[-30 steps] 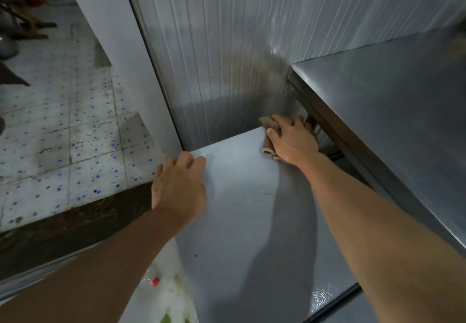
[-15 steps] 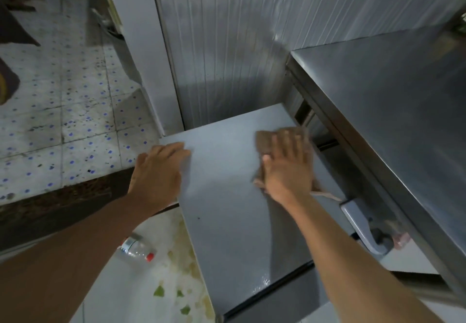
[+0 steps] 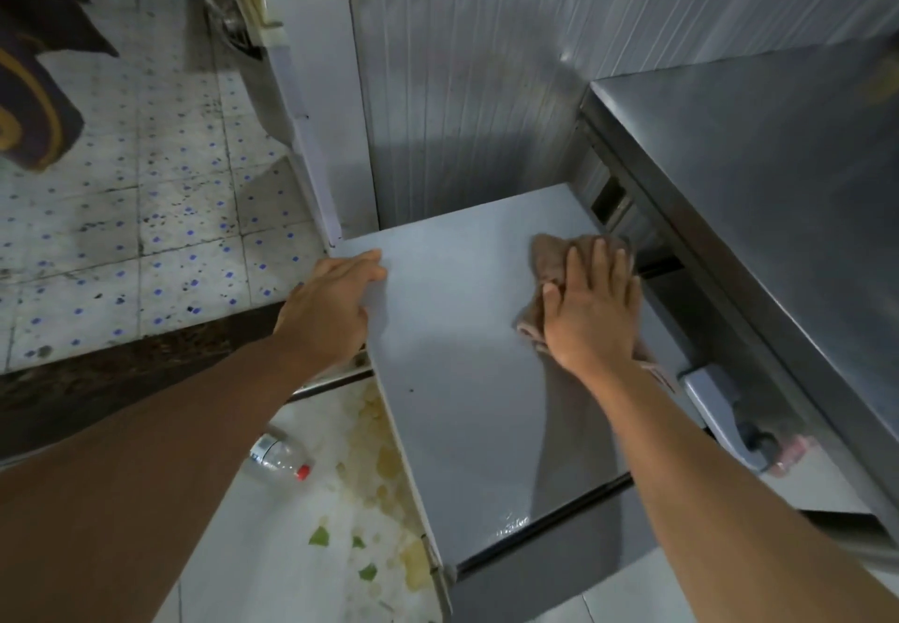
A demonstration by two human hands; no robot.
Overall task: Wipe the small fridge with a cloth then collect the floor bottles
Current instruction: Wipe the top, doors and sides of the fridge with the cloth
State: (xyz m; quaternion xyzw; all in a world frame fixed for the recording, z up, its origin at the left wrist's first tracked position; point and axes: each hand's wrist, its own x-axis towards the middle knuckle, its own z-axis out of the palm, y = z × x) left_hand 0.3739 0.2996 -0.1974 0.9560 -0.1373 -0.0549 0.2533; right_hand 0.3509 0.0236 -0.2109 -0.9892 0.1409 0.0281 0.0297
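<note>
The small grey fridge point(image 3: 467, 408) stands below me, its flat top facing up. My right hand point(image 3: 591, 311) lies flat with straight fingers on a crumpled brown cloth point(image 3: 552, 257) and presses it onto the top's far right part. My left hand point(image 3: 331, 306) rests on the top's far left edge, fingers over the corner. A clear plastic bottle with a red cap point(image 3: 277, 458) lies on its side on the floor left of the fridge, partly hidden by my left forearm.
A steel counter point(image 3: 759, 194) stands higher on the right, close to the fridge. A ribbed metal wall point(image 3: 476, 77) is behind. Left lies a speckled tile floor point(image 3: 126, 214) past a dark threshold. Green and yellow scraps point(image 3: 369, 544) litter the white floor beside the fridge.
My right hand slid the cloth from the far right corner back towards me, then slightly away again. My left hand stayed on the left edge. The view pulled back and the bottle came into sight.
</note>
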